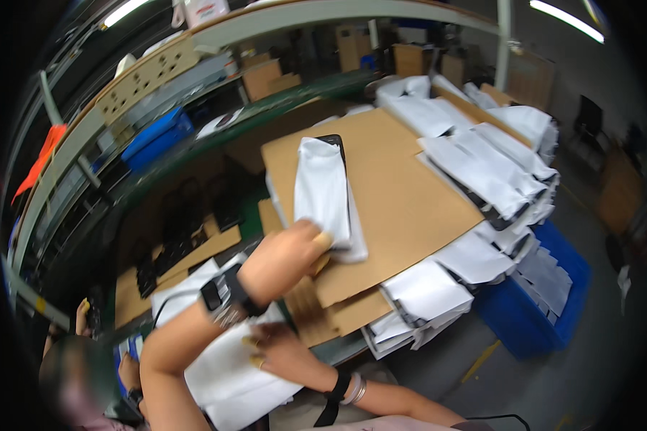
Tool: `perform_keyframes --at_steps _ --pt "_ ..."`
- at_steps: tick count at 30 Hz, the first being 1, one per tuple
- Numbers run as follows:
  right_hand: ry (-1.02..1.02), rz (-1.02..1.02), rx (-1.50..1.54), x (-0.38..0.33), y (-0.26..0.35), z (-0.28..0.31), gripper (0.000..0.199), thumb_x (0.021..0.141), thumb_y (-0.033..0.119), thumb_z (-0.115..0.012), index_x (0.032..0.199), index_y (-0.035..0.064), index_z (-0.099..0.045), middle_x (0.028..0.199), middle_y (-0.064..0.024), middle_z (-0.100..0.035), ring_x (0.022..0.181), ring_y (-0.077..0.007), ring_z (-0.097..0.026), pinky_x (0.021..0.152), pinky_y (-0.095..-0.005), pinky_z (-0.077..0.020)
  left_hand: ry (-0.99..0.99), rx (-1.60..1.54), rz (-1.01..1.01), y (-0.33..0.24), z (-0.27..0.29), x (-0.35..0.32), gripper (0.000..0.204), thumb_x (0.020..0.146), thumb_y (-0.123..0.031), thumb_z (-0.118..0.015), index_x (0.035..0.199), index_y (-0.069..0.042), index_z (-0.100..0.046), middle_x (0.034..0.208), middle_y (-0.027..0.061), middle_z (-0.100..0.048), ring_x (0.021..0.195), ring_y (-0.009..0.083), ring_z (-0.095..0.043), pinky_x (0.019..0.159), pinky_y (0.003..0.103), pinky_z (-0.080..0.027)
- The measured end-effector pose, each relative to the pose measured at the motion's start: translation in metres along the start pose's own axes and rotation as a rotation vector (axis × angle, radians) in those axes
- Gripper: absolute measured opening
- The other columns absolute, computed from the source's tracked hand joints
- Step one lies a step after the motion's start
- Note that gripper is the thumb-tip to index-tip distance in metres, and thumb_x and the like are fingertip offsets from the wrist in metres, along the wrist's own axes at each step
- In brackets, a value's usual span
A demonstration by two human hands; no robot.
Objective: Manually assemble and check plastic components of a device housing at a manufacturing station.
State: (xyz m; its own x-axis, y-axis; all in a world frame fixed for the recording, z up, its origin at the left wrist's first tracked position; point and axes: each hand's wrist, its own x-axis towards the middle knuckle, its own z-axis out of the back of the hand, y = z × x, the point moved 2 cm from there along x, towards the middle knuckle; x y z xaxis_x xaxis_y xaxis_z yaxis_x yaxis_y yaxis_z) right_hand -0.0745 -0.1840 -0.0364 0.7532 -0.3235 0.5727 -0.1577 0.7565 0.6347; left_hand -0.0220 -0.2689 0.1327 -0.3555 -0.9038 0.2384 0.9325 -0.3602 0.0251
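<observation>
My left hand (287,258), with a dark-banded watch at the wrist and yellow covers on the fingertips, has its fingers closed at the near end of a white bag (322,187). A black edge of the thing inside shows at the bag's far end. This bag lies on another white one, on a brown cardboard sheet (388,194). Nearer to me, my right hand (287,353) is slightly blurred, its fingers apart over a large white bag (230,384). A black strap and bracelets circle that wrist.
White bags (482,165) are stacked along the right of the cardboard. A blue crate (539,302) below holds more. Black parts (172,251) sit between cardboard strips at left. Another person's hand (129,372) is at lower left. A blue bin (158,136) stands on the shelf.
</observation>
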Motion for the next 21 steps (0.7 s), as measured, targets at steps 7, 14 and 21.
perform_keyframes --at_steps 7,14,21 --pt "-0.052 -0.322 0.079 0.008 0.012 0.020 0.037 0.072 0.012 -0.061 0.105 -0.0046 -0.059 0.118 -0.0175 -0.053 0.114 -0.0360 -0.046 0.101 -0.0425 -0.0338 -0.240 -0.164 0.708 -0.071 0.010 -0.205 0.025 0.070 -0.008 -0.073 0.091 -0.001 -0.063 0.096 0.0160 -0.060 0.093 0.0344 -0.058 0.078 0.037 -0.050" --pt "0.057 -0.085 -0.055 0.014 0.006 0.014 0.025 0.077 0.014 -0.057 0.094 -0.0037 -0.061 0.122 -0.0144 -0.052 0.113 -0.0326 -0.047 0.100 -0.0421 -0.0335 -0.337 -0.007 1.036 -0.099 0.007 -0.225 0.031 0.069 -0.011 -0.075 0.096 -0.003 -0.062 0.100 0.0149 -0.058 0.092 0.0327 -0.057 0.083 0.037 -0.046" --pt "0.129 -0.088 -0.023 0.014 0.012 0.014 0.031 0.081 0.021 -0.061 0.102 -0.0008 -0.059 0.122 -0.0137 -0.052 0.112 -0.0324 -0.047 0.098 -0.0420 -0.0340 -0.309 -0.308 0.686 -0.100 -0.021 -0.205 0.063 0.066 -0.017 -0.075 0.119 0.006 -0.050 0.106 0.0194 -0.052 0.096 0.0359 -0.052 0.083 0.043 -0.044"
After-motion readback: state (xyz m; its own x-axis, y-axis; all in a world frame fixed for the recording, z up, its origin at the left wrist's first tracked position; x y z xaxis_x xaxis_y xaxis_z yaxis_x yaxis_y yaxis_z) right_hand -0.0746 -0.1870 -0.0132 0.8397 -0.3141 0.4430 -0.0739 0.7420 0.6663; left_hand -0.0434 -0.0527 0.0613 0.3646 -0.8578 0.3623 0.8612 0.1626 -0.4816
